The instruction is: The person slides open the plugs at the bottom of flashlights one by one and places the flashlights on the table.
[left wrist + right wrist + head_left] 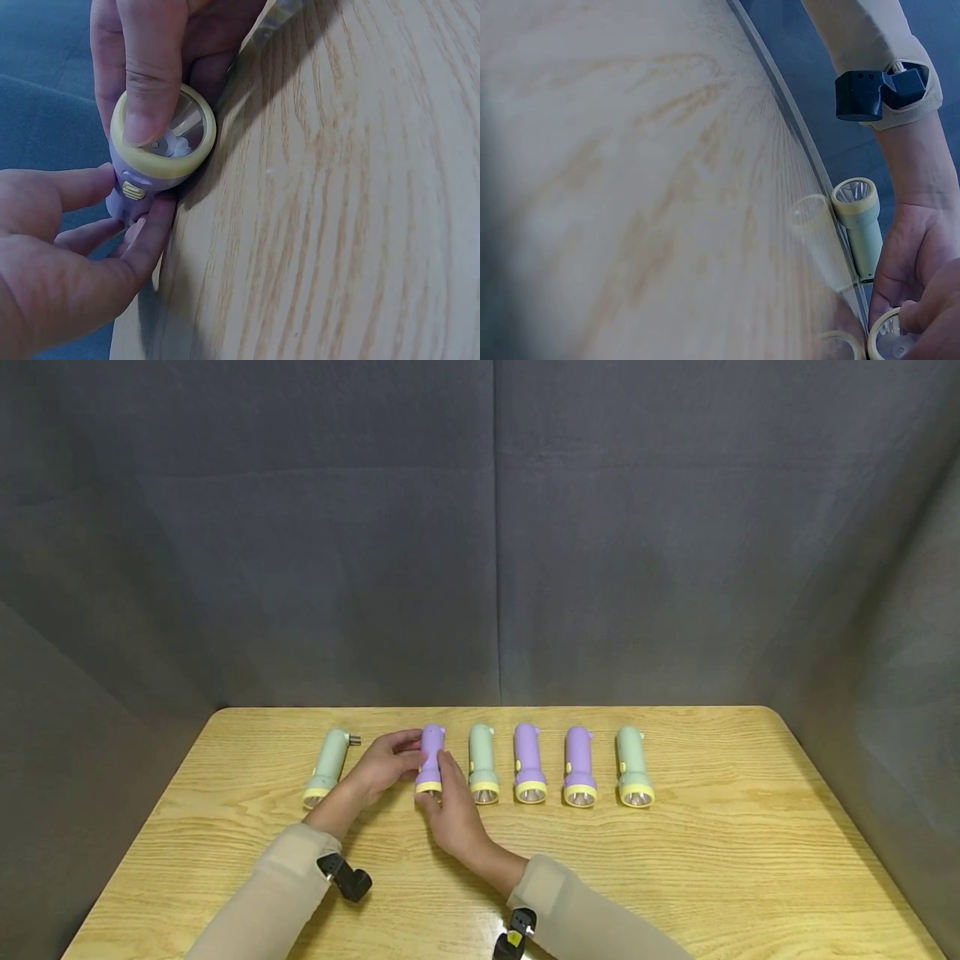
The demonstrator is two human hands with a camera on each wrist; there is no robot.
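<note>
Both hands are on one purple flashlight [432,750], which lies on the table with its yellow-rimmed lens facing the person. From the left side, my left hand [382,766] pinches its body; in the left wrist view, the thumb and fingers sit round it by the yellow switch [133,190]. My right hand [456,814] holds the head end, with its thumb across the lens rim [196,154] and its fingers along the right side. Left of the hands lies a mint-green flashlight [327,764], a short metal piece [354,740] sticking out near its tail.
To the right, a row of more flashlights lies lens-forward: a green one [482,760], a purple one [528,756], another purple one [578,760] and a green one [632,762]. The wooden table [712,860] backs onto a dark grey curtain [637,543].
</note>
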